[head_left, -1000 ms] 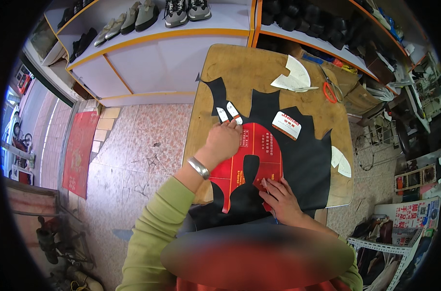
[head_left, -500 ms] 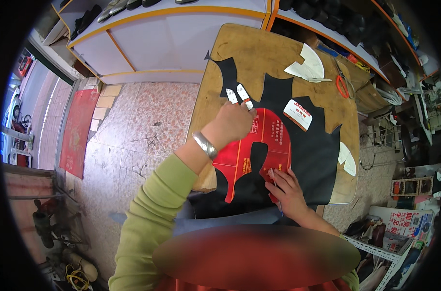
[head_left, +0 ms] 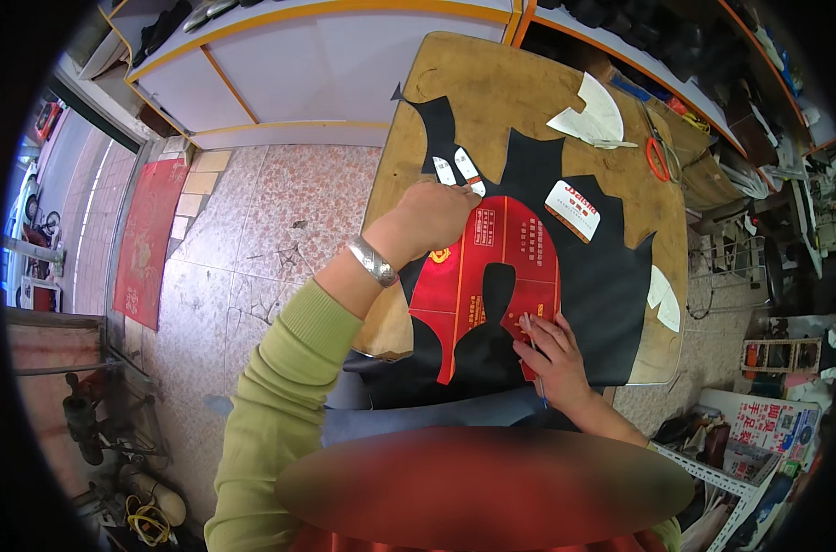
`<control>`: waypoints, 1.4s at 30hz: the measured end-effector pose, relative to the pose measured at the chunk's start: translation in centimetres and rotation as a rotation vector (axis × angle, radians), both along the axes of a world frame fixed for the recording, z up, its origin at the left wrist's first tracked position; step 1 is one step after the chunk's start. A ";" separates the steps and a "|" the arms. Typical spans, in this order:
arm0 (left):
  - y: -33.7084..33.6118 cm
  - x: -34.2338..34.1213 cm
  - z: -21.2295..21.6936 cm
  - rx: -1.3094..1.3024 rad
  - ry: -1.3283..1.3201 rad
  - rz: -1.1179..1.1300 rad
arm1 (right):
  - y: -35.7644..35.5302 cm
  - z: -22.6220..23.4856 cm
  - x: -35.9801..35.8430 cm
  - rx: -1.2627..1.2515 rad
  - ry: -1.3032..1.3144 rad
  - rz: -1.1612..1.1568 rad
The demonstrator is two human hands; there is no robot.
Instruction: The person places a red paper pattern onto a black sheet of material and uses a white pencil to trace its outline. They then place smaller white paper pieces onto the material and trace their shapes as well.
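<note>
The bench point(head_left: 478, 78) carries a black sheet point(head_left: 602, 285) with an irregular cut outline, its lower portion extending past the near edge. The red template point(head_left: 519, 225), a curved horseshoe-shaped piece with printed panels, lies flat on the black sheet near the middle of the bench, its two legs directed toward the person and its rounded end away. The left hand point(head_left: 436, 221) is positioned at the upper left edge of the red template, palm down, fingers bent and bunched; the fingertips are partly hidden, so whether they grip or only press cannot be told. Two narrow white strips, a left strip point(head_left: 443, 168) and a right strip point(head_left: 469, 167), project just beyond these fingers. The right hand point(head_left: 558, 357) is placed at the right leg of the red template, fingers closed around a slim pen point(head_left: 543, 399) with a blue end, fingertips over the red surface. A white card point(head_left: 574, 211) rests on the black sheet, right of the red template. A notched white piece point(head_left: 594, 115) lies at the far side, near the orange-handled scissors point(head_left: 657, 158). A smaller white piece point(head_left: 663, 299) lies at the right edge of the bench.
</note>
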State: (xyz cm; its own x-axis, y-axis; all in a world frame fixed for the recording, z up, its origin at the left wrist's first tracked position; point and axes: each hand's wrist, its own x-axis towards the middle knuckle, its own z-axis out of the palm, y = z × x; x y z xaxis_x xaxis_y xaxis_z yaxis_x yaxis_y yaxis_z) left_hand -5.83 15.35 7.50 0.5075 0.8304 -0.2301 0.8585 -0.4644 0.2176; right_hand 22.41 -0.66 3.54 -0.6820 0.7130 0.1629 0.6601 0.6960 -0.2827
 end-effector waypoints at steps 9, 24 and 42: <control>-0.9 0.1 -1.0 0.046 -0.105 0.036 | 0.0 -0.2 0.1 0.061 0.015 -0.024; -0.1 -0.8 -0.7 -0.063 -0.175 0.080 | -0.3 -0.3 -0.2 0.090 0.028 -0.032; -4.2 7.0 -6.3 0.451 -0.094 0.354 | -0.4 -0.7 0.0 0.108 0.039 -0.029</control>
